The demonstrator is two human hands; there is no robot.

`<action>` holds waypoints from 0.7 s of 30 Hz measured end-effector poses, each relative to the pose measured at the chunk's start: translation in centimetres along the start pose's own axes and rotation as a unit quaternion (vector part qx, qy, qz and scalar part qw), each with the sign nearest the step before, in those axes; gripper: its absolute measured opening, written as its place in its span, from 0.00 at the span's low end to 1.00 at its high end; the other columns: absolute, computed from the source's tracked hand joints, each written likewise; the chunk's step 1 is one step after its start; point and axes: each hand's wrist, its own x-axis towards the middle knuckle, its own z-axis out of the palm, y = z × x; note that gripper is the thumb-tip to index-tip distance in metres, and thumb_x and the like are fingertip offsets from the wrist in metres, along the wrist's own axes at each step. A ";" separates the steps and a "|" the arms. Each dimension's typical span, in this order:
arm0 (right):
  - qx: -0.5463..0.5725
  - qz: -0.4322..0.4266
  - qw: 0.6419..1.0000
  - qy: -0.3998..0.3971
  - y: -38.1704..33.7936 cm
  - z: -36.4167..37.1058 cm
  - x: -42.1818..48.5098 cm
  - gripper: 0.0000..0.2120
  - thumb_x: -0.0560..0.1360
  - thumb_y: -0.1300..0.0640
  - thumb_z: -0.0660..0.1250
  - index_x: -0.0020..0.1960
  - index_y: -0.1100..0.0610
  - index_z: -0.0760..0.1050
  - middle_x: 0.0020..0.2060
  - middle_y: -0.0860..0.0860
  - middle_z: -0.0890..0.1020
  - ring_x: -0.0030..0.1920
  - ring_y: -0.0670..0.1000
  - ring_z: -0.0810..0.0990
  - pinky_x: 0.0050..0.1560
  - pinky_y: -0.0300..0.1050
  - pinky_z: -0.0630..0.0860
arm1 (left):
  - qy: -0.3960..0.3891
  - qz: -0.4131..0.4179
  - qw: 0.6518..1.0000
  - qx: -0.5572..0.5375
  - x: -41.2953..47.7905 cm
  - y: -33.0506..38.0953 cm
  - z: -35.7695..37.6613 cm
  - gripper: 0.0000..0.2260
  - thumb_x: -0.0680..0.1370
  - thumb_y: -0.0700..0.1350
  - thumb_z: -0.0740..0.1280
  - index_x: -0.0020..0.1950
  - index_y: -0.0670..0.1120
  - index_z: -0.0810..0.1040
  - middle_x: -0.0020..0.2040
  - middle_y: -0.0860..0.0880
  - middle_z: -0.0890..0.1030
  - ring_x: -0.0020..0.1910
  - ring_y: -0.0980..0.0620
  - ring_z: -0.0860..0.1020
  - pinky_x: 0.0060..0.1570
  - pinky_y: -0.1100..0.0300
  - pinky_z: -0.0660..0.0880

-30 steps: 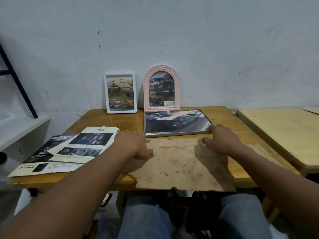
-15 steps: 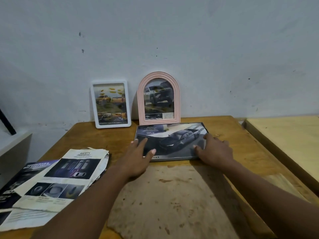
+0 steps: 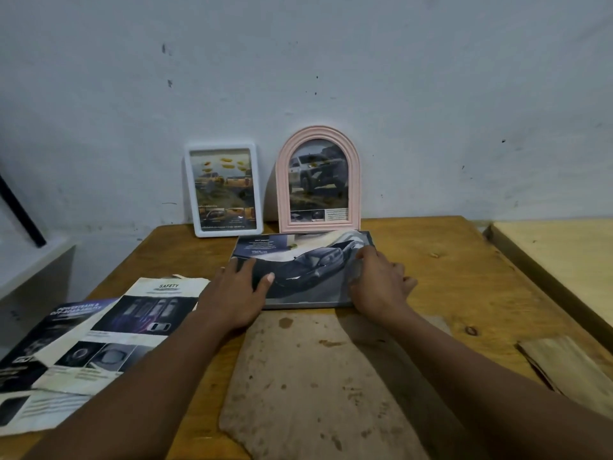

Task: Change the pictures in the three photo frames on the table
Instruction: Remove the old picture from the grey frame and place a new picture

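**Both hands on the flat frame**

Your left hand (image 3: 237, 293) lies flat, fingers spread, on the left edge of the grey rectangular frame with the dark car picture (image 3: 308, 277). The frame lies on the wooden table (image 3: 447, 267), just before the pink arched frame (image 3: 353, 187). Your right hand (image 3: 378, 283) curls round its right edge.

At your 12 o'clock, a pink arched frame (image 3: 354, 180); at 11, a white frame (image 3: 229, 231). Nearer you, a grey-and-black car picture (image 3: 308, 270) and a tan board (image 3: 308, 376) mottled with brown stains.
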 end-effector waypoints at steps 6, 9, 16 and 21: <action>0.149 -0.115 0.978 0.094 -0.1 -1.1 0.2 0.21 0.76 0.65 0.68 0.66 0.50 0.70 0.65 0.49 0.73 0.60 0.51 0.74 0.55 0.48 0.77 | 0.043 0.038 0.998 0.009 0.0 0.7 0.8 0.30 0.82 0.66 0.50 0.81 0.53 0.57 0.82 0.46 0.60 0.80 0.40 0.56 0.77 0.39 0.59; 0.174 -0.146 0.962 0.153 0.4 -3.5 0.8 0.18 0.77 0.68 0.64 0.63 0.52 0.73 0.60 0.49 0.75 0.55 0.47 0.74 0.50 0.41 0.75 | 0.072 0.105 0.992 -0.027 0.3 2.4 0.9 0.31 0.82 0.66 0.51 0.81 0.53 0.59 0.79 0.46 0.64 0.78 0.42 0.61 0.75 0.42 0.62; 0.118 -0.115 0.976 0.142 9.0 -10.7 4.3 0.13 0.77 0.68 0.65 0.56 0.53 0.77 0.47 0.49 0.79 0.43 0.48 0.78 0.36 0.34 0.71 | 0.043 0.232 0.966 -0.106 0.6 11.6 2.1 0.27 0.83 0.61 0.59 0.80 0.53 0.62 0.75 0.50 0.69 0.72 0.50 0.67 0.70 0.49 0.69; 0.023 -0.038 0.994 0.096 17.8 -14.2 5.6 0.12 0.77 0.68 0.64 0.56 0.55 0.78 0.49 0.54 0.82 0.47 0.54 0.79 0.40 0.42 0.74 | -0.020 0.293 0.953 -0.077 0.4 18.2 3.7 0.22 0.83 0.60 0.58 0.76 0.56 0.66 0.69 0.50 0.75 0.66 0.48 0.73 0.62 0.50 0.72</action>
